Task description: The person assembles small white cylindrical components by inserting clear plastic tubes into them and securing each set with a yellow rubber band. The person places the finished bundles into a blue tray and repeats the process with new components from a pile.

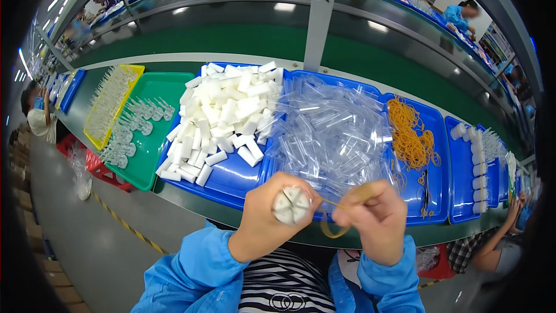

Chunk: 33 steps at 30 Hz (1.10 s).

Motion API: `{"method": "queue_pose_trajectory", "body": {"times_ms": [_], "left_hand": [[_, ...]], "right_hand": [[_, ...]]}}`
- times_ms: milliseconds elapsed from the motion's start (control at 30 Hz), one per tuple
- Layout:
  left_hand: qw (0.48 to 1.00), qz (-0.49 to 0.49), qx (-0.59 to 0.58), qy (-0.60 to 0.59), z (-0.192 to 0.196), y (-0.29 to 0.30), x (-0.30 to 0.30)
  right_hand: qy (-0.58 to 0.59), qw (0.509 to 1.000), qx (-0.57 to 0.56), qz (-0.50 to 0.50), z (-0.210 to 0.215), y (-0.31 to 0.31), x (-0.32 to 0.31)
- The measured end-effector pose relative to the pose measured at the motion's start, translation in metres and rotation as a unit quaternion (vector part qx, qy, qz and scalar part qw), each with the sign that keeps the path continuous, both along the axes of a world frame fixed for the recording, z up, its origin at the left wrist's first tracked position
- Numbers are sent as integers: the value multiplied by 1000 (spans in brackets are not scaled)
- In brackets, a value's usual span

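Low in the middle of the frame, the left hand [267, 215] is gripping a round bundle of white blocks [291, 205]. Just right of it, the right hand [375, 220] is pinching a stretched rubber band [341, 215]. Above them, blue trays [231, 181] are carrying loose white blocks [223, 116], clear tubes [333, 130] and more rubber bands [410, 133].

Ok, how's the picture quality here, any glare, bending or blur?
Head view: strong fisheye, so the green conveyor belt curves and the corners go black; ceiling lights glare on the clear plastic pieces; the left hand and right hand look sharp; far workers look blurred.
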State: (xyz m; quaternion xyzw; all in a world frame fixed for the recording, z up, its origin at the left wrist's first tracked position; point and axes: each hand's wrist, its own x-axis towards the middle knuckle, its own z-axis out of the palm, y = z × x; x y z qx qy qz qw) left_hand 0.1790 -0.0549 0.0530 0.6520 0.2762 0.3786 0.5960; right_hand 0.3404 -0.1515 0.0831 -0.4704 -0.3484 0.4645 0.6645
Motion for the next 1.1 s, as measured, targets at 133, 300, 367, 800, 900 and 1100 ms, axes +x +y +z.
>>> {"method": "queue_pose_trajectory", "body": {"times_ms": [133,300,367,800,900,1100], "left_hand": [[980,-112,-155,50,4,3,-9],[906,-280,-317,-9,-10,12,-20],[938,-264,-218,60,-14,10,-18],[922,-17,-359,-144,-12,43,-62],[945,94,-277,-146,-6,29,-42],[972,-201,-55,-107,6,-2,-33]], "right_hand": [[20,985,156,-67,-10,13,-7],[-425,897,98,69,-18,22,8],[-504,843,112,150,0,32,-1],[-230,901,180,320,-11,7,45],[218,931,232,181,-11,-2,32],[-161,976,8,-144,-3,37,3]]}}
